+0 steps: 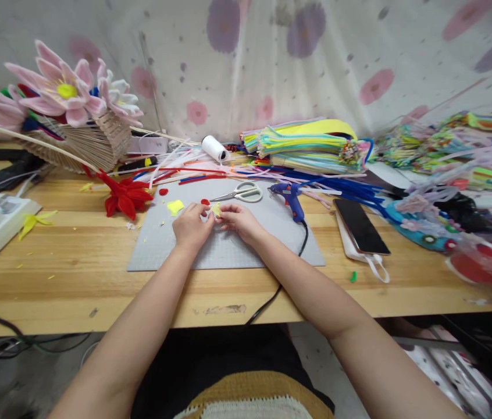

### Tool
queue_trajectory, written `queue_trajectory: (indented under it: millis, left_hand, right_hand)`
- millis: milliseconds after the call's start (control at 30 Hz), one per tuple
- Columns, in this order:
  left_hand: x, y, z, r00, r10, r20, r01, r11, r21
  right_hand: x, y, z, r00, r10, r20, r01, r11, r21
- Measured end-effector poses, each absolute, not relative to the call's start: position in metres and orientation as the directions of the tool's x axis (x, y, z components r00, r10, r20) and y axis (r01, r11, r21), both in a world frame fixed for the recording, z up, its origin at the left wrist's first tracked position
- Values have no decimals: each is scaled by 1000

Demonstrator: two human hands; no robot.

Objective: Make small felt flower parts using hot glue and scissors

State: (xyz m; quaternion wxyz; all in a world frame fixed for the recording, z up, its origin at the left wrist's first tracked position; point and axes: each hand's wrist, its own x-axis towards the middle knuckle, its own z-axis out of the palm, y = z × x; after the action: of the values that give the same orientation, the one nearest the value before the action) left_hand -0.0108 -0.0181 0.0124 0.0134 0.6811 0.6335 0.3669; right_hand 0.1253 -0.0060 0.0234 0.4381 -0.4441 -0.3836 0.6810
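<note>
Over the grey cutting mat [154, 244], my left hand [192, 227] and my right hand [238, 221] meet fingertip to fingertip. Between them is a small pale yellow piece [216, 209], pinched by the fingers of both hands; its exact kind is too small to make out. Left of my left hand lies a yellow scrap [175, 207]. A small red piece [205, 202] sits just beyond the fingers, and another red piece [163, 191] lies further left. Scissors [246, 192] rest behind my hands. To the right stands a blue glue gun [290, 198] with its black cord.
A red fuzzy flower [126, 195] lies left of the mat. Behind it stands a basket [93, 139] with pink flowers [60, 87]. Bundled pipe cleaners [311, 139] and a white thread spool [213, 148] line the back. At right are a phone [362, 226] and a white power bank [348, 238].
</note>
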Motion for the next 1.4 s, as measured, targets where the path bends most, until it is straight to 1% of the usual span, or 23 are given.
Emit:
queue_trajectory:
  millis: [167,233,267,333,400,467,500,567,700,800,867,1133,1267,1400]
  left_hand:
    - [-10,-21,16,-70,888,455,830,-202,520]
    - [-11,-21,17,-70,899,432,791,-213,574]
    - [-12,-20,17,-78,905,417,747,-224,626]
    - [-15,-16,16,-120,926,358,578,-228,783]
    - [-19,-11,15,-177,956,232,315,-169,934]
    - [-21,-8,15,-190,976,102,95,-85,992]
    - [-21,-7,16,-176,982,62,27,-58,998]
    - [-21,-7,18,-124,992,40,-35,-45,998]
    - [-19,-12,25,-25,1000,-11,-75,9,997]
    - [-19,-14,25,32,996,-84,-112,87,990]
    - [-19,-14,25,46,993,-108,-134,113,985]
    - [-16,-16,25,25,992,-121,-163,123,979]
    - [-13,-16,26,-30,993,-118,-243,107,964]
    - [-9,-17,26,-79,989,-127,-276,101,956]
  right_hand:
    - [126,-7,25,-214,937,-275,-257,-325,-910]
    - [127,-7,26,-196,942,-271,-247,-315,-916]
    - [128,-6,26,-185,946,-267,-237,-307,-922]
    - [131,-5,28,-167,955,-247,-198,-277,-940]
    - [134,-4,29,-177,963,-202,-133,-227,-965]
    - [137,-4,31,-209,968,-142,-58,-158,-986]
    - [138,-4,31,-228,967,-110,-24,-119,-993]
    - [138,-4,32,-262,964,-53,29,-47,-998]
    - [136,-2,27,-329,944,20,65,44,-997]
    - [135,1,19,-353,934,51,68,80,-995]
    - [134,2,15,-351,934,64,72,95,-993]
    - [136,7,8,-352,932,84,51,109,-993]
    - [131,6,7,-289,952,101,-31,96,-995]
    - [123,5,3,-232,964,127,-90,109,-990]
